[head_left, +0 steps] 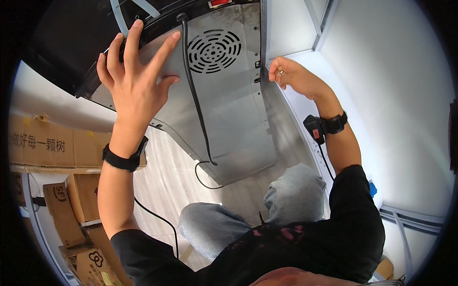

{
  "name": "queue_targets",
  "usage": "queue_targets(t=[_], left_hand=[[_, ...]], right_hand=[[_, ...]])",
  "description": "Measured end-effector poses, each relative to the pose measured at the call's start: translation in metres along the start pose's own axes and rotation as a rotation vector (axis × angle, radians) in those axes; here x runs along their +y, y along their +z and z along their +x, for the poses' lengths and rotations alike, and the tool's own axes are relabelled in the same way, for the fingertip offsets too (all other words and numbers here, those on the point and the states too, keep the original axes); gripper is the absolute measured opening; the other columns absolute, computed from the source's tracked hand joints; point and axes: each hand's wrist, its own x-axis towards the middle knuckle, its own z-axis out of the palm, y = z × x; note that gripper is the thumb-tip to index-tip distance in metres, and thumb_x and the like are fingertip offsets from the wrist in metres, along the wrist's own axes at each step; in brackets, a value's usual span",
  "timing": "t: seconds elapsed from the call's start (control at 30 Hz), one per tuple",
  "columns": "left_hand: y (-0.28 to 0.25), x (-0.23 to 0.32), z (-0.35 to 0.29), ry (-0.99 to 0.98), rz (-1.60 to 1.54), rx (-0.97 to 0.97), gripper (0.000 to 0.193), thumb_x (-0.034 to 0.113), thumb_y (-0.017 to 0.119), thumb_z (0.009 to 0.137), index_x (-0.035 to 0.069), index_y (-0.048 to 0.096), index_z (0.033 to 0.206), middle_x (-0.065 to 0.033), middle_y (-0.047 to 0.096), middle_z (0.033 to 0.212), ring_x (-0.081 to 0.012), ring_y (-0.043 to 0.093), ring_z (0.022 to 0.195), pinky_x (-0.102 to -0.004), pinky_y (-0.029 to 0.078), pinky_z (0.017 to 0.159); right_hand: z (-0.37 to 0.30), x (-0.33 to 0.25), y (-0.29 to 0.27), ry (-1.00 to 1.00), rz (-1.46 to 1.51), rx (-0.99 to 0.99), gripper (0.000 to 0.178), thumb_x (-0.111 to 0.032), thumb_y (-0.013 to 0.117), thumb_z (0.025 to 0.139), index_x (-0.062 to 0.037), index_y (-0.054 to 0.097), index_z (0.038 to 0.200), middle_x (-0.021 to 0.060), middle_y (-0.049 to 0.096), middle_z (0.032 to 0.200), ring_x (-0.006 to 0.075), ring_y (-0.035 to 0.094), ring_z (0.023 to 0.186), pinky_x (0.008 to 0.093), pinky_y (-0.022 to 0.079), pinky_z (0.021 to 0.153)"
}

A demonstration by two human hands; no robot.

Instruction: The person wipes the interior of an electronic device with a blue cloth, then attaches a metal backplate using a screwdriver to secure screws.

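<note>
A grey sheet-metal panel [229, 114] with a round slotted vent [214, 51] stands before me, part of a black-edged appliance. My left hand [138, 71] is spread over its upper left edge, fingertips near the black rim [164, 20]; whether they touch it I cannot tell. From a black grommet near the rim, a black power cord [193, 90] runs down the panel, just right of my left fingers. Beside the panel's right edge my right hand [296, 78] is curled, fingers together and wearing a ring. Anything in its fingertips is too small or hidden to make out.
A red switch [220, 3] sits at the panel's top. White walls and a white ledge [310, 66] close in on the right. Cardboard boxes [64, 209] are stacked at left. A thin black cable [160, 219] hangs by my left arm; another [327, 162] runs from my right wristband.
</note>
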Motion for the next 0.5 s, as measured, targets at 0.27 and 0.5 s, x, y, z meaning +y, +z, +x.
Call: queue_targets(t=[0.27,0.5], left_hand=[[0.001,-0.002,-0.001,-0.017,0.004,0.002,0.089,0.039,0.086,0.044,0.045,0.057,0.128,-0.0034,0.038,0.148,-0.0277,0.037,0.130,-0.0442,0.020,0.108],[-0.004,-0.002,0.000,-0.001,-0.030,0.008,0.089,0.037,0.086,0.045,0.046,0.057,0.128,-0.0030,0.038,0.149,-0.0275,0.037,0.130,-0.0453,0.021,0.107]], right_hand=[[-0.017,-0.019,0.028,-0.007,0.115,-0.134,0.016,0.003,0.042,0.089,-0.0009,0.049,0.103,0.0145,0.064,0.097,0.0196,0.066,0.080,0.0303,0.056,0.072],[-0.019,-0.027,0.044,-0.025,0.052,-0.074,0.010,-0.005,0.055,0.093,0.0023,0.056,0.101,0.0126,0.068,0.088,0.0169,0.067,0.073,0.0272,0.056,0.064]])
